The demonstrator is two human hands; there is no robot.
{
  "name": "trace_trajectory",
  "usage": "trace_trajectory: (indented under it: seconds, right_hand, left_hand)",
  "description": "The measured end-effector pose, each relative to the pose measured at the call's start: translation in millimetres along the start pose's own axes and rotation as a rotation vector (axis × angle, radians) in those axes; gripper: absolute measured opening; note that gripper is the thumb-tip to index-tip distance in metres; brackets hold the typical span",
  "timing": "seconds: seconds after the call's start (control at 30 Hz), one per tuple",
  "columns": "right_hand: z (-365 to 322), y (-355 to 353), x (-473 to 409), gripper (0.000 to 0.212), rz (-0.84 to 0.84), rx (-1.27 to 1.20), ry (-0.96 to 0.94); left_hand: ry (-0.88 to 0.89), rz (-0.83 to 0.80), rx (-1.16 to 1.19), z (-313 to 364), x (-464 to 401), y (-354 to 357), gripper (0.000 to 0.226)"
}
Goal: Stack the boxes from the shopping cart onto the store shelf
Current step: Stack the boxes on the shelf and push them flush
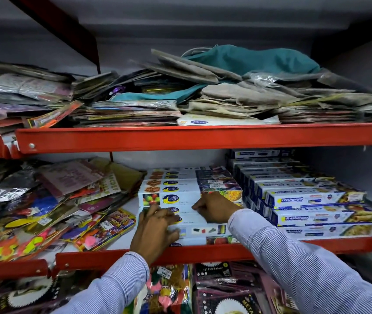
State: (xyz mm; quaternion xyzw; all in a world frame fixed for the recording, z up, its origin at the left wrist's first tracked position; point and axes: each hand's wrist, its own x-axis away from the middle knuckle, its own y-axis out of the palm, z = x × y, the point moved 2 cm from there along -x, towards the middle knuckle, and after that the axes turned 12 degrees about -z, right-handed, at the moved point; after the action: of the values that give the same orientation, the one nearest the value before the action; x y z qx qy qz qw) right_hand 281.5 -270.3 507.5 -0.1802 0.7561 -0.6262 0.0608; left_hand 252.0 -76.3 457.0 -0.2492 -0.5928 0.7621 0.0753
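Observation:
Long white cling film boxes (180, 189) lie stacked in rows on the middle red shelf (203, 252). My left hand (155, 232) rests flat on the front boxes, fingers spread and pressing on their left ends. My right hand (214, 210) lies on the same front boxes (200, 231) a little further right, fingers curled against the stack. Neither hand clearly grips a box. To the right stands a second stack of blue and white foil boxes (307, 200). The shopping cart is out of view.
Loose party packets (44, 211) crowd the left half of the middle shelf. The upper shelf (180, 137) carries piles of flat bags and a teal cloth (248, 60). Foil balloon packs (214, 288) hang below the shelf edge.

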Motion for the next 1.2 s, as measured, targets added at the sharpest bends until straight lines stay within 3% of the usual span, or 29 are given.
trace_trajectory:
  seconds: [0.17, 0.33, 0.87, 1.03, 1.1, 1.2]
  right_hand:
    - [9, 28, 19, 0.041, 0.133, -0.023, -0.082]
    - [24, 54, 33, 0.053, 0.298, 0.07, -0.064]
    - [25, 56, 38, 0.054, 0.222, 0.1, -0.016]
    - [15, 54, 41, 0.054, 0.165, 0.118, 0.043]
    - [9, 53, 48, 0.057, 0.18, 0.143, 0.086]
    - [-9, 66, 69, 0.063, 0.306, 0.137, 0.122]
  left_hand:
    - [0.01, 0.012, 0.102, 0, 3, 10, 0.042]
    - [0.001, -0.063, -0.002, -1, 6, 17, 0.05]
    - [0.01, -0.064, -0.087, -3, 0, 23, 0.069]
    - [-0.045, -0.103, -0.219, 3, 7, 24, 0.071]
    - [-0.089, -0.093, -0.255, 3, 15, 20, 0.065]
    - [-0.028, 0.023, -0.312, 9, 43, 16, 0.074]
